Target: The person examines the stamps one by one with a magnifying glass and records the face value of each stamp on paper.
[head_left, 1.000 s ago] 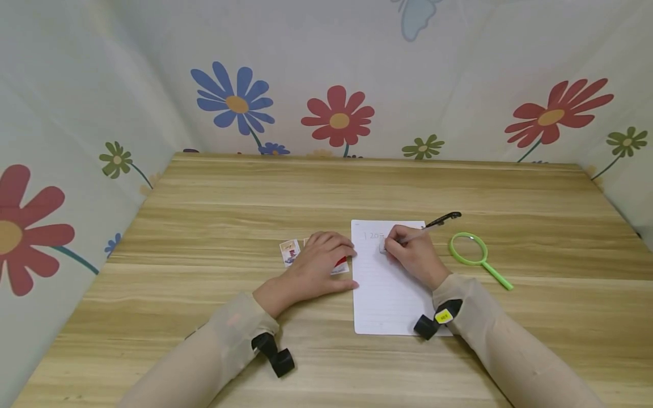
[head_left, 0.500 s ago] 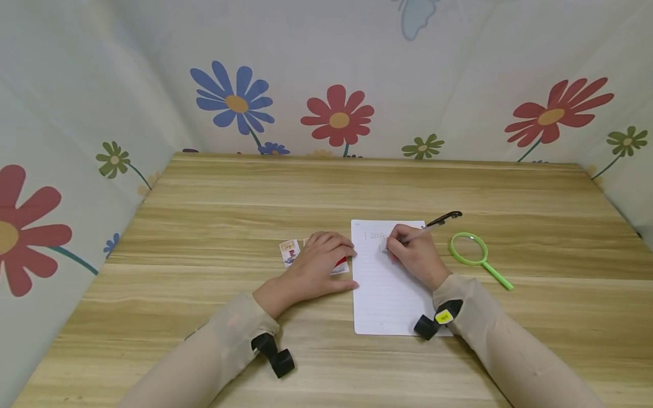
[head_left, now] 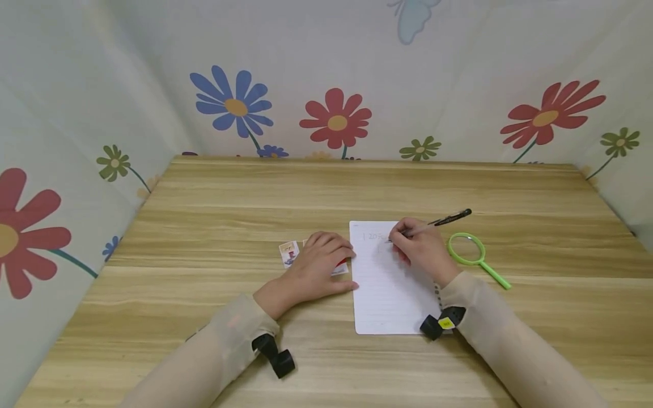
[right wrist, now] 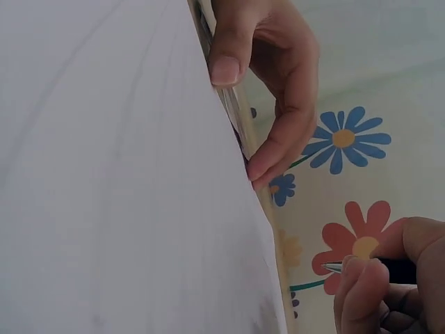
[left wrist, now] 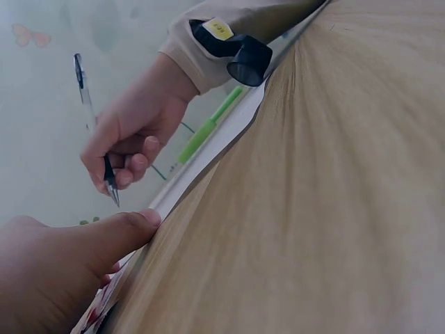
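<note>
Pen (head_left: pixel 442 220): located above the upper part of the pad (head_left: pixel 380 300), cap end leaning out past the pad's right edge. The right hand (head_left: pixel 425 249) pinches it low, near the point. Both wrist views suggest the tip is clear of the paper; the head view alone does not settle this.

Handling, as judged: pen light, stiff, smooth-barrelled, liable to roll if set down; best held just behind the tip, as it is. Pad light, probably flexible, its sheets easily creased or slid; best steadied flat at a side edge.

Left hand (head_left: pixel 318 269): fingers loosely extended, not gripping, laid over the cards (head_left: pixel 288 254) left of the pad, thumb and fingertips at the pad's left edge. Cards appear thin and easily bent; to be lifted by their borders. Magnifier (head_left: pixel 480 262): right of the pad, likely light plastic, to be taken by the handle.

Obstructed: most of the cards, under the left hand; the pad's upper right portion, behind the right hand; its lower right corner, at the sleeve (head_left: pixel 469 294). Writing (head_left: pixel 372 236) near the pad's top is faint and only partly legible. Dark marks along the pad's right edge may be binding; not confirmed.
</note>
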The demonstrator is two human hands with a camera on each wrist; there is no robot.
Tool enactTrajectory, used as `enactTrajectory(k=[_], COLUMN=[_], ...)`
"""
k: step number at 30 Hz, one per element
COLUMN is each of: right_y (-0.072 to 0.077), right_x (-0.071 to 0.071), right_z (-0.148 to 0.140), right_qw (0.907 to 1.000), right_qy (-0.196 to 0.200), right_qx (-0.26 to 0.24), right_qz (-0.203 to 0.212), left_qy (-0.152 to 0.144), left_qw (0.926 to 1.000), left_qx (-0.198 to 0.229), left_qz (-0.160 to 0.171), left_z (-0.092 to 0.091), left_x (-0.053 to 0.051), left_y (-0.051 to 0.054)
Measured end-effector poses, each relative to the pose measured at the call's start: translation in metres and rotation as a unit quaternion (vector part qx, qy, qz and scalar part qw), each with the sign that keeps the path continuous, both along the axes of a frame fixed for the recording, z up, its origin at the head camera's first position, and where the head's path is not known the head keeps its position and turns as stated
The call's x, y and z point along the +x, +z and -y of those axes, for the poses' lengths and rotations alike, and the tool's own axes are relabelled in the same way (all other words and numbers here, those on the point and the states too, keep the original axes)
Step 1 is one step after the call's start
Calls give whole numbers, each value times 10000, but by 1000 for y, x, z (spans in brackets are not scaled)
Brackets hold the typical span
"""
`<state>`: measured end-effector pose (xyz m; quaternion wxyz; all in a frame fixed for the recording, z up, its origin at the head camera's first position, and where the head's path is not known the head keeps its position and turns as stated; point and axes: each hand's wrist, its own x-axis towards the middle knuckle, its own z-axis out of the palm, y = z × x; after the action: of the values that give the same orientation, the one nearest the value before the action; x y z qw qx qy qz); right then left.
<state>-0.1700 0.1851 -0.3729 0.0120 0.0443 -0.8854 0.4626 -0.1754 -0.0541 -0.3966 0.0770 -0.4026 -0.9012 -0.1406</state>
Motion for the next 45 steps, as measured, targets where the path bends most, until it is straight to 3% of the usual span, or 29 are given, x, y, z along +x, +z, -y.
enactTrajectory(k=[8,18,22,29,35,45], right_y=[4,14,8,-15,-29,-30], right_x=[6,12,9,1,-2,-4], right_z=[5,9,7,-3,-8,-5], right_qw=[9991,9986,9980,9953,9984,9987], right_qy=[-17,98,-14,-128,-55,199], right_qx=[-414,-516,-618,-928,-558,-421], right_qz=[43,51,107,246,123,-215], left_qy=[46,78,41,-2,0,71], left_qw=[9999,9999,9999,9999,9999,9999], left_qx=[-111,-115,-115,-61,-51,-77], left_qz=[8,-93,-110,-155,-125,-5], left_z=[1,1,0,-1,-2,-1], left_x=[1,0,0,1,1,2], left_y=[-2,-1,0,1,1,3])
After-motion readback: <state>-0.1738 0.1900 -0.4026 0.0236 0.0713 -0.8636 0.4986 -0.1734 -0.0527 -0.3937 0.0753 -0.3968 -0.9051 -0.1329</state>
